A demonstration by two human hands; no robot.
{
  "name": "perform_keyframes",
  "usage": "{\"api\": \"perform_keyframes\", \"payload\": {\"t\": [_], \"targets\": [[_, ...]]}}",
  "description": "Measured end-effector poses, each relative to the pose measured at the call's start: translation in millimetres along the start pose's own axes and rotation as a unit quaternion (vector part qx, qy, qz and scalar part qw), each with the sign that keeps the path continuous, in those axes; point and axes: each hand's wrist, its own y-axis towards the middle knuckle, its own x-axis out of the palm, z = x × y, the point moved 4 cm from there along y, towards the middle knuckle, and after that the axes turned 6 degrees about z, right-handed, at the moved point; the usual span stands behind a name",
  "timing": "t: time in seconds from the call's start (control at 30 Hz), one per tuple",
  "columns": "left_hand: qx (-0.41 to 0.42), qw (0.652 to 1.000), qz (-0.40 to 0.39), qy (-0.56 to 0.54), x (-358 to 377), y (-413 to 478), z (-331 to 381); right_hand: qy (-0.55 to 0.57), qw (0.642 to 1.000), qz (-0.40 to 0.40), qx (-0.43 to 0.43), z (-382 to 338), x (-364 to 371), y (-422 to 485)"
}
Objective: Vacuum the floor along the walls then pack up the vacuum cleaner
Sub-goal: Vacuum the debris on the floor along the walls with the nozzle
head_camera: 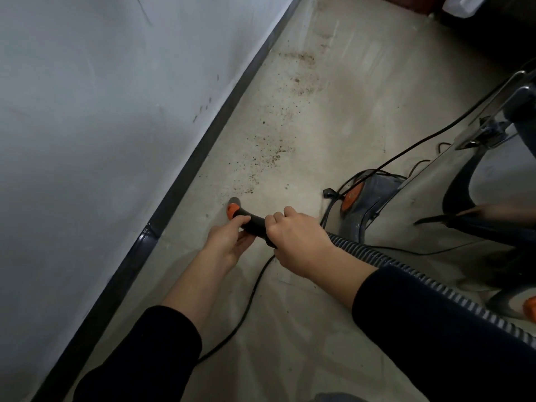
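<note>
Right hand (298, 242) behind left hand (229, 242) on handle (255, 223).

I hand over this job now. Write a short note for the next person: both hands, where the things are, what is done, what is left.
Left hand grips the front of the hose handle; right hand grips its rear, where the ribbed hose starts.
Nozzle tip is low, near the baseboard.
Vacuum cleaner stands to the right; power cord lies loose on the floor.
Done: near floor looks clean.
Left: brown crumbs ahead along the wall, then packing up.
</note>
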Motion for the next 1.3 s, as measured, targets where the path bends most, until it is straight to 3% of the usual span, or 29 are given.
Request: {"api": "perform_keyframes", "payload": {"t": [0.63, 1.3], "targets": [[-0.006, 0.999, 0.05, -0.012, -47.6, -14.8, 11.9, 0.022, 0.998, 0.005, -0.061, -37.0, -7.2, 9.9], [-0.03, 0.999, 0.003, 0.013, -10.4, 11.3, 33.2, 0.005, 0.999, -0.031, 0.035, -17.5, -8.4, 31.9]]}}
